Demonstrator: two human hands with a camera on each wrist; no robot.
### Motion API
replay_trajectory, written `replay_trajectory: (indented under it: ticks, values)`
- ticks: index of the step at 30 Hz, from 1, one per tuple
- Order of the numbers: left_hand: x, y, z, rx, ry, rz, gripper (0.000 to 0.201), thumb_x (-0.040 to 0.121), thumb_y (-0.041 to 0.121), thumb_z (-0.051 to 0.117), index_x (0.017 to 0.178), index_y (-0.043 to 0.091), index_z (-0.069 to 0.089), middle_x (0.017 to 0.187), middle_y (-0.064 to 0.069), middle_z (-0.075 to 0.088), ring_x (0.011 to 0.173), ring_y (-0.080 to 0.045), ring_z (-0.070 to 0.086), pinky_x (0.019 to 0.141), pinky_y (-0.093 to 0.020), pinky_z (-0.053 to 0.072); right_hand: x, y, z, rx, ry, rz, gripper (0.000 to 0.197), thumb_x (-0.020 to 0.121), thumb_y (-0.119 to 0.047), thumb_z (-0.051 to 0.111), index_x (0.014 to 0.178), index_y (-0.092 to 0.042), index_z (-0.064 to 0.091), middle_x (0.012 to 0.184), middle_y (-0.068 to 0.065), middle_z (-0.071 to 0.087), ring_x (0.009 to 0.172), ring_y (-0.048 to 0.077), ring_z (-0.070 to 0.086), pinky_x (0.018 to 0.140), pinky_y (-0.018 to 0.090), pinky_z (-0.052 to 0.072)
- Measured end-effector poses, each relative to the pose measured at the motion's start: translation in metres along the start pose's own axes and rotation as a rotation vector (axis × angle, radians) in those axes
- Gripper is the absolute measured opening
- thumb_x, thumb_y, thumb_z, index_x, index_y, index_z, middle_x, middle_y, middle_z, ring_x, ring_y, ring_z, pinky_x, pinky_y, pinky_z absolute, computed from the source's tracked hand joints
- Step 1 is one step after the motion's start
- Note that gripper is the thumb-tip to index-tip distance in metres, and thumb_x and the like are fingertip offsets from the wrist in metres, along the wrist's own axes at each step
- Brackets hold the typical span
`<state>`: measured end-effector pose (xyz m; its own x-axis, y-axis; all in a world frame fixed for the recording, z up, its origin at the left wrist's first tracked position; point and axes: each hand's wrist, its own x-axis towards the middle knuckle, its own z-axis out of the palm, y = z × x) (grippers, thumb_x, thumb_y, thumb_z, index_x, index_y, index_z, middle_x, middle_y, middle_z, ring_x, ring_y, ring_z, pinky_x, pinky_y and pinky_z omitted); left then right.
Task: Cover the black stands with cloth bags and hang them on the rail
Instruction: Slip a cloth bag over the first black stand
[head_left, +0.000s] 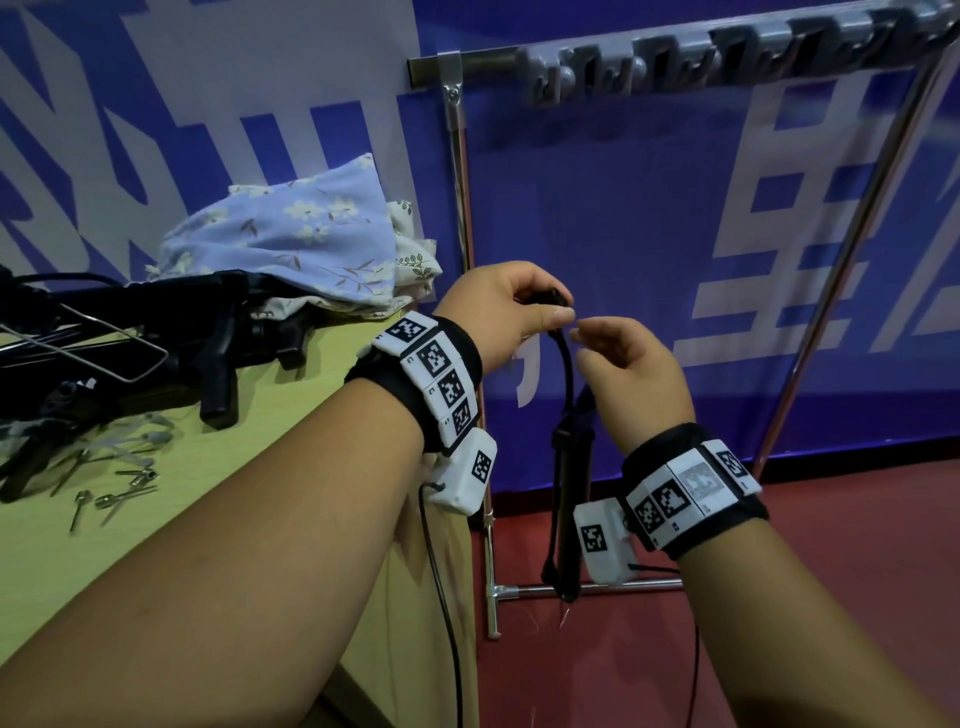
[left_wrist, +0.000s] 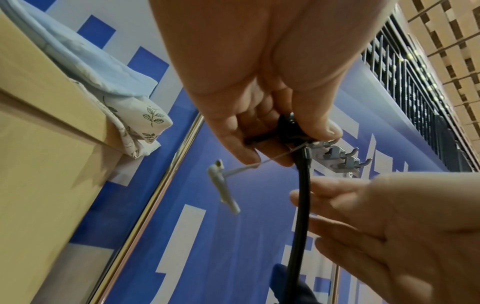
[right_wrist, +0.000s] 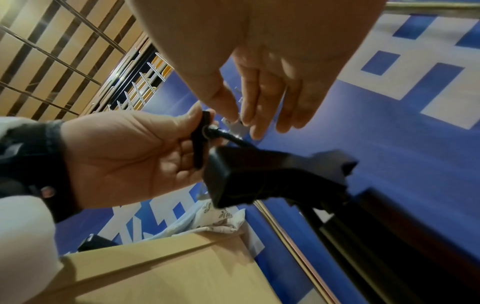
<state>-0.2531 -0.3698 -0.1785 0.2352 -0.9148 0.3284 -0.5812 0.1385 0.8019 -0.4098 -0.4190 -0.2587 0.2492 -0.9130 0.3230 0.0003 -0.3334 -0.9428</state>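
My left hand (head_left: 540, 312) pinches the black toggle (left_wrist: 285, 131) at the top of a black stand's cord (head_left: 568, 364). The folded black stand (head_left: 569, 493) hangs from it, off the table's right edge and above the floor. A thin tie with a pale tag (left_wrist: 223, 185) dangles from the same fingers. My right hand (head_left: 589, 340) hovers just right of the cord with relaxed fingers (right_wrist: 259, 107), holding nothing. The stand's bulky head (right_wrist: 272, 176) shows below the hands. Floral cloth bags (head_left: 291, 234) lie heaped on the table. The rail (head_left: 483, 65) with grey hooks (head_left: 727, 52) runs overhead.
More black stands (head_left: 156, 332) lie piled on the yellow table (head_left: 291, 441) at the left, with several small metal ties (head_left: 114, 467) scattered in front. The rack's chrome legs (head_left: 467, 312) stand against a blue banner. Red floor lies to the right.
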Motion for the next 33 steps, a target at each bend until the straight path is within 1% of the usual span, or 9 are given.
replay_trajectory:
  ticks: [3,7,10,12,15,19,22,26,33]
  values:
    - [0.002,0.002,-0.002,-0.056,0.066,-0.031,0.008,0.090,0.015,0.079,0.096,0.019,0.076,0.084,0.005,0.076,0.079,-0.008,0.073,0.074,-0.026,0.057,0.002,0.005,-0.006,-0.017,0.082,0.075,0.046,0.092,0.004,0.052,0.122,-0.027,0.069,0.126,-0.011,0.070,0.123,0.012,0.063,0.102,0.033,0.053]
    - [0.002,0.006,-0.003,-0.123,0.113,-0.054,0.008,0.091,0.015,0.078,0.094,0.022,0.076,0.087,-0.003,0.076,0.081,-0.016,0.072,0.080,-0.037,0.061,0.003,0.009,-0.008,-0.021,0.025,0.193,0.063,0.092,0.012,0.047,0.144,-0.020,0.059,0.143,-0.006,0.062,0.133,0.011,0.057,0.083,0.008,0.045]
    - [0.003,0.006,-0.004,-0.150,0.133,-0.064,0.007,0.092,0.014,0.076,0.095,0.021,0.076,0.086,-0.001,0.075,0.080,-0.014,0.072,0.074,-0.032,0.061,0.003,0.010,-0.004,-0.054,0.012,0.240,0.072,0.094,0.007,0.053,0.160,-0.020,0.041,0.159,-0.001,0.049,0.145,0.016,0.048,0.095,0.023,0.041]
    - [0.005,0.006,-0.006,-0.206,0.162,-0.069,0.007,0.094,0.013,0.074,0.094,0.020,0.075,0.085,-0.001,0.073,0.083,-0.018,0.072,0.071,-0.027,0.057,0.004,0.011,-0.003,-0.088,-0.038,0.308,0.076,0.095,0.001,0.056,0.164,-0.018,0.033,0.157,0.001,0.050,0.139,0.021,0.053,0.094,0.026,0.041]
    - [0.006,0.008,-0.009,-0.255,0.206,-0.072,0.007,0.096,0.012,0.071,0.100,0.017,0.075,0.089,-0.005,0.072,0.082,-0.017,0.070,0.071,-0.024,0.056,0.002,0.015,0.000,-0.178,-0.175,0.392,0.060,0.088,-0.011,0.063,0.147,-0.013,0.051,0.127,0.006,0.062,0.100,0.020,0.065,0.067,0.026,0.042]
    - [0.006,0.009,-0.010,-0.283,0.241,-0.069,0.007,0.098,0.012,0.070,0.104,0.014,0.073,0.089,-0.006,0.071,0.071,-0.008,0.067,0.074,-0.026,0.060,-0.006,0.015,0.007,-0.129,-0.372,0.412,0.037,0.091,-0.014,0.070,0.128,-0.022,0.066,0.114,-0.002,0.072,0.110,0.018,0.066,0.076,0.027,0.045]
    - [0.008,0.006,-0.011,-0.326,0.256,-0.095,0.005,0.098,0.015,0.070,0.099,0.017,0.074,0.089,-0.004,0.070,0.077,-0.012,0.068,0.083,-0.036,0.061,-0.009,0.015,0.010,-0.071,-0.347,0.365,0.025,0.095,-0.028,0.076,0.118,-0.035,0.072,0.110,-0.013,0.074,0.108,0.008,0.065,0.090,0.032,0.047]
    - [0.010,0.005,-0.015,-0.366,0.304,-0.146,0.003,0.095,0.019,0.073,0.096,0.018,0.075,0.083,0.001,0.070,0.075,-0.013,0.068,0.082,-0.039,0.060,-0.009,0.014,0.007,-0.058,-0.274,0.334,0.009,0.095,-0.027,0.075,0.102,-0.032,0.078,0.097,-0.008,0.078,0.098,0.010,0.069,0.076,0.027,0.047]
    - [0.009,0.010,-0.015,-0.291,0.362,-0.252,0.011,0.092,0.024,0.067,0.096,0.017,0.075,0.100,-0.006,0.079,0.088,-0.014,0.072,0.073,-0.030,0.052,-0.009,0.010,0.011,-0.048,-0.200,0.285,0.005,0.090,-0.028,0.078,0.092,-0.026,0.083,0.087,-0.008,0.082,0.094,0.015,0.076,0.081,0.033,0.054]
